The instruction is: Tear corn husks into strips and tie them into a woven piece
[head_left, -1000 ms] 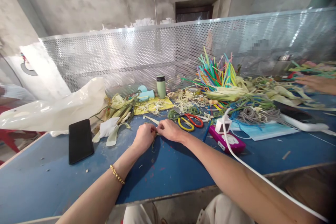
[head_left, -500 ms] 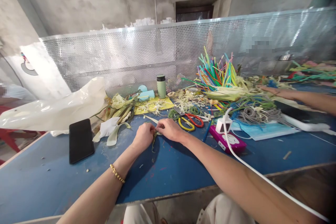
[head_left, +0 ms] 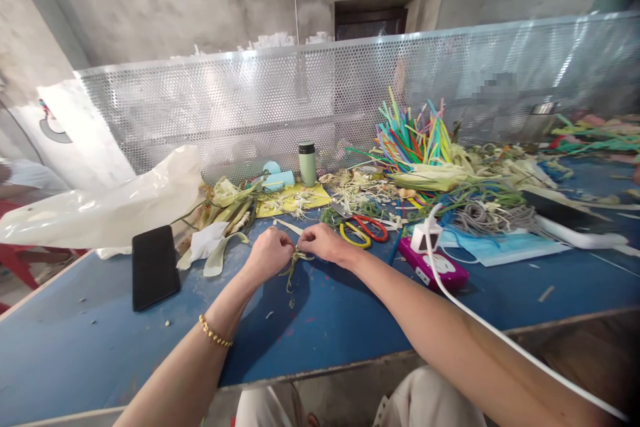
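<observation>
My left hand [head_left: 270,254] and my right hand [head_left: 323,242] meet over the blue table [head_left: 325,320], both closed in a pinch on a small bundle of thin green and pale husk strips [head_left: 295,261]. The strips' loose ends hang down toward the table between the two hands. A gold bracelet [head_left: 214,333] is on my left wrist. Red and yellow scissors [head_left: 364,231] lie just beyond my right hand.
A black phone [head_left: 155,267] lies at left beside corn husks [head_left: 227,210] and a large pale plastic bag [head_left: 110,207]. A green flask [head_left: 307,164] stands by the perforated metal screen [head_left: 350,87]. Coloured strips [head_left: 415,137], a pink power strip [head_left: 437,267] with white cable and a face mask [head_left: 495,248] lie right.
My hands have lifted slightly and the strip bundle now hangs between them. Another person's hand that reached over the husk pile at right has withdrawn out of view.
</observation>
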Available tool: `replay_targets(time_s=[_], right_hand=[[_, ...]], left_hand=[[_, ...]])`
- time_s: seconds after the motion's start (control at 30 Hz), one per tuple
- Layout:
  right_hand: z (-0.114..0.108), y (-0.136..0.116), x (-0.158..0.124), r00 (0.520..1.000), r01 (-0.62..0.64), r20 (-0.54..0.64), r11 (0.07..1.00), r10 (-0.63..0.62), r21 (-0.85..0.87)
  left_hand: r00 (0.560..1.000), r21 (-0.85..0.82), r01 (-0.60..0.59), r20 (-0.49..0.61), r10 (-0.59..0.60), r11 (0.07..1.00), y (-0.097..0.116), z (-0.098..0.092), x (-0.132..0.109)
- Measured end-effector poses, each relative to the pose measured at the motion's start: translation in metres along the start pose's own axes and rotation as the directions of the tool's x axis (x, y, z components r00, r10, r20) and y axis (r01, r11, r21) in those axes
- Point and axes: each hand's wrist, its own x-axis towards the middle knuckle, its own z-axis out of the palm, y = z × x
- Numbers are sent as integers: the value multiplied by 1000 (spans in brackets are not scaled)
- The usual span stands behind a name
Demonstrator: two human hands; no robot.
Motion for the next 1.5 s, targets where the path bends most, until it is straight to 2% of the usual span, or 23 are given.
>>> replay_targets(time_s=[0.27,0.4,0.63,0.73,0.87,1.03,1.23,1.5], right_hand=[[1,-1,0,1000,-29,2,999,29,40],[0,-2,-1,1000,-11,23,999,10,37],[1,-2,0,1000,-9,22,1000,8,27],[2,-2,0,1000,-28,12,999,27,27],[2,-3,0,998,-55,-6,998,55,16],[2,-4,0,998,-60,-5,998,60,9],[1,-4,-1,999,-48,12,998,48,31],[2,-1,2,1000,-16,-1,1000,16,3]], left_hand=[[997,70,34,67,-38,997,-3,5,-1],[999,84,26,44,-30,996,-5,8,0],[985,-38,71,159,-64,997,-5,8,1],[987,-55,74,144,-65,996,-6,7,1],[996,-33,79,52,-77,996,-6,5,1],[989,-20,104,112,-101,994,-4,8,0],[989,-22,109,103,-106,994,-4,12,1],[993,-20,93,82,-91,995,-1,8,1]])
